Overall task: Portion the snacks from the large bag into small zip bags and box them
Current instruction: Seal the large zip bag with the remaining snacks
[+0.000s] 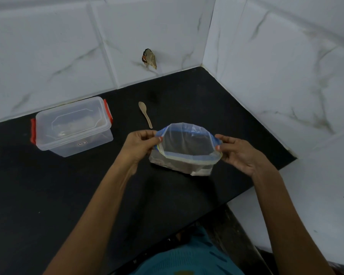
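Zip bag [187, 149], quantity one, is apparently resting on the black tabletop [48, 185], mouth stretched open. Left hand [140, 144] and right hand [240, 153] are each holding its blue rim in a pinching grip. One lidded box [72, 126] and one spoon [145, 114] are lying behind it.

Free counter [125, 120] between box [73, 126] and spoon [145, 115]

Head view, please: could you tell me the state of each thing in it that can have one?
zip bag: unzipped, mouth held wide open, base on the counter.
left hand: pinches the bag's left rim.
right hand: pinches the bag's right rim.
plastic box: lid on, standing on the counter.
wooden spoon: lying flat, untouched, beyond the bag.
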`<action>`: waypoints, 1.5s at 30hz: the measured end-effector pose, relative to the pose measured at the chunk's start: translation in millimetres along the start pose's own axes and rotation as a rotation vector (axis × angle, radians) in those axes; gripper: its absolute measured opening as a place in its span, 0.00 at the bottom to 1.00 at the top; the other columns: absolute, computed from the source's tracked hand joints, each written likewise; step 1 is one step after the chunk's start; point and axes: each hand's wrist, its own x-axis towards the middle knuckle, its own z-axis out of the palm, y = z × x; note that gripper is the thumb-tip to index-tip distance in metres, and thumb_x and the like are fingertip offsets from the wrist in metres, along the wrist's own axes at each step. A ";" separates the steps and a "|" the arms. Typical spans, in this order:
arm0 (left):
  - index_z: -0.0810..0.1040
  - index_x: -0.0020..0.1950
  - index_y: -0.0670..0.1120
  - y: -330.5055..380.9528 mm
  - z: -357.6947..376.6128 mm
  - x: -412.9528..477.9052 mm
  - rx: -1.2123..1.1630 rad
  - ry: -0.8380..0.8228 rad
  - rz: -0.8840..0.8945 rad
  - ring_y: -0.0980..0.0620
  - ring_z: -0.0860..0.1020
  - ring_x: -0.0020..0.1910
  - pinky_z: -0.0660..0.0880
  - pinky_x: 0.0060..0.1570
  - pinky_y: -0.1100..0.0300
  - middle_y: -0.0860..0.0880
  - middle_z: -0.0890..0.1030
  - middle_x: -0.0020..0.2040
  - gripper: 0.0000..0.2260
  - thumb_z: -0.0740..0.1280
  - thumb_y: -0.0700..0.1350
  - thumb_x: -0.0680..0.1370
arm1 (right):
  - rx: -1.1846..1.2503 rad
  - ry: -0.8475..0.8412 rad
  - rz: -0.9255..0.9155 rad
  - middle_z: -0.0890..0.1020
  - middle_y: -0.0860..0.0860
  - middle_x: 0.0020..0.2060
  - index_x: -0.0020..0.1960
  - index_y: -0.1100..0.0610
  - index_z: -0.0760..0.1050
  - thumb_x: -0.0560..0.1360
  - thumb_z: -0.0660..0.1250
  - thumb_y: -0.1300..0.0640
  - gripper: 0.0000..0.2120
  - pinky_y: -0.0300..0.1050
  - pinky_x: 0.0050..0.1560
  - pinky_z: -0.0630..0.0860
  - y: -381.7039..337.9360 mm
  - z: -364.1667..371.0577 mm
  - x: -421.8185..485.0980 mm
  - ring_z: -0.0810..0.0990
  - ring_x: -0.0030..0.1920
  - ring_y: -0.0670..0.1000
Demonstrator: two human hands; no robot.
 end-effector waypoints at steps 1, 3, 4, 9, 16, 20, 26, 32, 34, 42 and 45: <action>0.77 0.45 0.45 -0.5 -0.6 0.4 0.066 0.033 0.050 0.64 0.76 0.27 0.70 0.25 0.74 0.49 0.78 0.39 0.05 0.64 0.36 0.76 | -0.135 0.053 -0.036 0.78 0.53 0.46 0.53 0.58 0.74 0.72 0.63 0.71 0.14 0.44 0.48 0.78 0.9 0.2 0.7 0.78 0.47 0.50; 0.76 0.44 0.47 -3.6 -2.2 1.7 0.195 0.114 0.152 0.60 0.77 0.34 0.72 0.29 0.74 0.49 0.77 0.40 0.07 0.65 0.35 0.75 | -0.416 0.169 -0.124 0.78 0.52 0.44 0.57 0.58 0.74 0.71 0.65 0.70 0.17 0.40 0.45 0.76 2.8 1.8 2.8 0.78 0.45 0.48; 0.75 0.43 0.48 -5.8 -3.2 2.5 0.253 0.162 0.200 0.58 0.77 0.36 0.73 0.30 0.73 0.48 0.77 0.41 0.07 0.65 0.35 0.75 | -0.477 0.215 -0.170 0.78 0.51 0.42 0.57 0.56 0.74 0.70 0.66 0.69 0.17 0.37 0.42 0.74 3.9 2.9 4.1 0.78 0.43 0.46; 0.75 0.45 0.46 -11.6 -4.6 2.7 0.372 0.265 0.403 0.53 0.78 0.42 0.76 0.35 0.72 0.49 0.70 0.54 0.05 0.65 0.35 0.75 | -0.431 0.345 -0.285 0.78 0.48 0.37 0.43 0.55 0.78 0.72 0.64 0.66 0.08 0.32 0.33 0.69 4.2 4.5 5.8 0.74 0.37 0.43; 0.75 0.54 0.40 -4.5 -1.3 -1.6 0.199 0.057 0.379 0.53 0.78 0.45 0.77 0.39 0.71 0.51 0.73 0.51 0.11 0.55 0.33 0.80 | -0.410 0.430 -0.451 0.77 0.48 0.39 0.41 0.53 0.75 0.75 0.61 0.65 0.10 0.32 0.32 0.70 1.5 4.6 1.0 0.75 0.37 0.43; 0.74 0.53 0.42 1.2 3.7 -0.6 0.055 0.045 0.211 0.53 0.81 0.42 0.78 0.36 0.69 0.46 0.78 0.47 0.11 0.51 0.38 0.82 | -0.341 0.417 -0.460 0.77 0.47 0.40 0.43 0.52 0.73 0.76 0.61 0.63 0.08 0.33 0.32 0.74 1.6 7.5 -0.4 0.77 0.39 0.44; 0.72 0.54 0.44 -3.3 4.2 4.0 0.194 0.071 0.197 0.51 0.81 0.44 0.80 0.39 0.65 0.45 0.78 0.46 0.09 0.52 0.41 0.82 | -0.392 0.364 -0.383 0.77 0.50 0.43 0.52 0.57 0.72 0.78 0.61 0.59 0.04 0.37 0.35 0.78 12.0 7.1 4.5 0.79 0.40 0.46; 0.73 0.48 0.46 -8.1 1.5 1.8 0.001 0.131 0.110 0.54 0.81 0.39 0.78 0.34 0.69 0.46 0.78 0.47 0.03 0.60 0.40 0.79 | -0.150 0.187 -0.270 0.80 0.53 0.45 0.49 0.55 0.73 0.74 0.66 0.63 0.06 0.40 0.43 0.79 10.5 1.3 2.7 0.81 0.43 0.48; 0.73 0.51 0.44 -7.2 4.1 0.8 -0.022 0.152 0.121 0.54 0.81 0.39 0.77 0.33 0.69 0.46 0.77 0.48 0.03 0.61 0.39 0.79 | -0.201 0.245 -0.310 0.79 0.52 0.43 0.48 0.54 0.74 0.73 0.68 0.63 0.07 0.37 0.40 0.78 11.1 2.9 4.3 0.80 0.41 0.46; 0.78 0.52 0.43 -3.5 4.6 0.5 0.362 0.288 0.288 0.57 0.79 0.39 0.78 0.36 0.67 0.55 0.75 0.48 0.06 0.65 0.38 0.77 | -0.533 0.538 -0.477 0.76 0.49 0.35 0.45 0.58 0.75 0.72 0.68 0.66 0.05 0.27 0.25 0.71 13.5 6.9 10.8 0.76 0.29 0.42; 0.77 0.56 0.43 2.6 1.6 3.5 0.430 0.309 0.287 0.58 0.78 0.39 0.77 0.35 0.69 0.52 0.74 0.51 0.09 0.65 0.38 0.76 | -0.684 0.543 -0.475 0.75 0.48 0.36 0.45 0.56 0.74 0.72 0.68 0.63 0.05 0.31 0.26 0.71 6.8 9.2 6.8 0.76 0.30 0.42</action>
